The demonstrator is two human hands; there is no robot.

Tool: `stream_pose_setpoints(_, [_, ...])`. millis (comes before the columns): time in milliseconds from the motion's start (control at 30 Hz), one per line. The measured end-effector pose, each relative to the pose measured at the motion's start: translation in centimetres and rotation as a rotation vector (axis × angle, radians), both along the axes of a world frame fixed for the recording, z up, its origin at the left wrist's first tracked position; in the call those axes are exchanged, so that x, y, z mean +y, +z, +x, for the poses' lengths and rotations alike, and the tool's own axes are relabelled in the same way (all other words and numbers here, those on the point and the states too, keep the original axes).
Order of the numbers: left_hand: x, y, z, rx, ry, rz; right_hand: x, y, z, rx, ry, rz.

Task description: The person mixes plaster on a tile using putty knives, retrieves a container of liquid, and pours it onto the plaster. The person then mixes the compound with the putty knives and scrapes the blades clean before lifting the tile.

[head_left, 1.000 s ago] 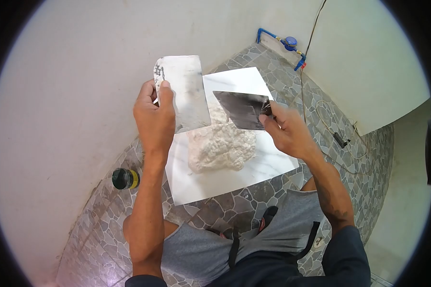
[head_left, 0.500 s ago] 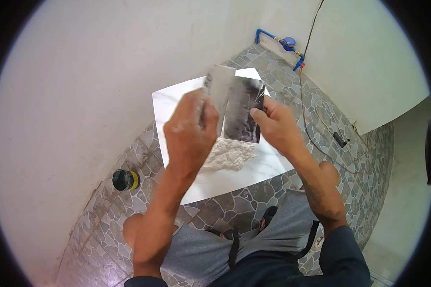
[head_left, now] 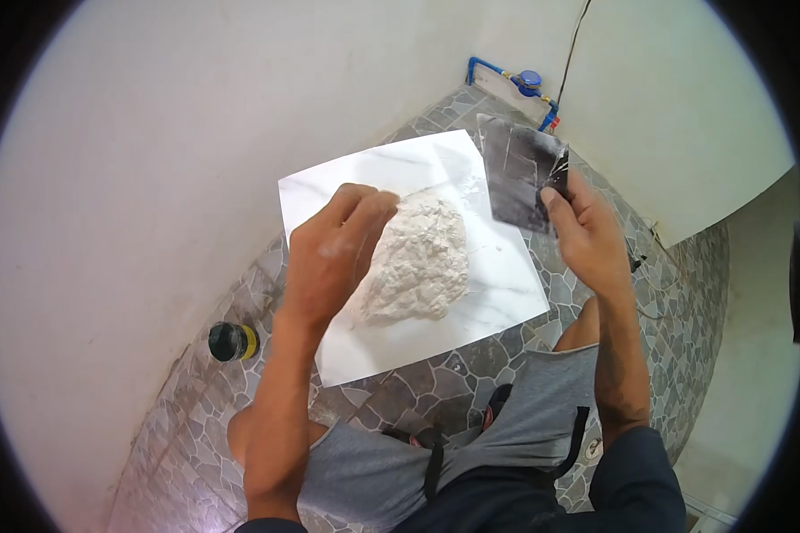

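A lumpy white heap lies on a white marbled board on the floor. Above the board's left part, beside the heap, my left hand has its fingers closed. The pale plate in it is turned nearly edge-on, with only a thin edge showing near the fingertips. My right hand grips a dark flat scraper at its right side. White smears mark the scraper's face, and it is held over the board's right edge.
A dark jar with a yellow label stands on the stone-patterned floor at the left. Blue pipes with a round meter run along the wall at the back. A cable hangs there. My knees flank the board's near side.
The two plates were close together half a second ago and are now apart. My right hand has moved right with the dark scraper. The pale plate has turned edge-on, and the heap is more exposed.
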State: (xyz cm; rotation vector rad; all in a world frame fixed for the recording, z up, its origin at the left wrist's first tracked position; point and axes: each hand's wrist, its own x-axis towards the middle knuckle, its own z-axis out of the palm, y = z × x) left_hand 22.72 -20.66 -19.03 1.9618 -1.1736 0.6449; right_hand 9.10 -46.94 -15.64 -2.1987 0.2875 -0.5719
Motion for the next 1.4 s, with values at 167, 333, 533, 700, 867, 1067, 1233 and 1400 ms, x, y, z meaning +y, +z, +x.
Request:
stream_pose_setpoints(167, [1.5,0.2,0.1,-0.121,-0.079,0.116,0.1,4.0,-1.1,0.027,0.104,-0.341])
stream_pose_setpoints(333, [1.4,0.5,-0.3,-0.181,-0.11,0.089,-0.3,3.8,-0.6,-0.003,0.352,-0.481])
stream_pose_setpoints(533, [1.0,0.4,-0.4,-0.236,-0.168,0.068,-0.6,2.0,2.4,0.025,0.451,-0.593])
stream_pose_setpoints(700, [0.5,0.5,-0.4,-0.138,-0.201,-0.093,-1.4,-0.3,6.7,0.093,0.448,-0.542])
stream_pose_setpoints(867, [1.1,1.8,-0.1,0.004,-0.088,-0.244,-0.9,-1.1,6.7,0.135,0.404,-0.561])
stream_pose_setpoints(1067, [2.0,1.4,0.3,0.346,0.272,-0.284,0.1,-0.3,5.6,0.106,0.373,-0.516])
stream_pose_setpoints(1233, [2.5,1.2,1.5,0.578,0.328,-0.45,1.2,1.8,4.7,0.169,0.273,-0.415])
stream_pose_setpoints(1400, [5.5,-1.1,5.2,1.008,0.279,-0.663,-1.5,-0.4,5.2,0.259,0.195,0.094])
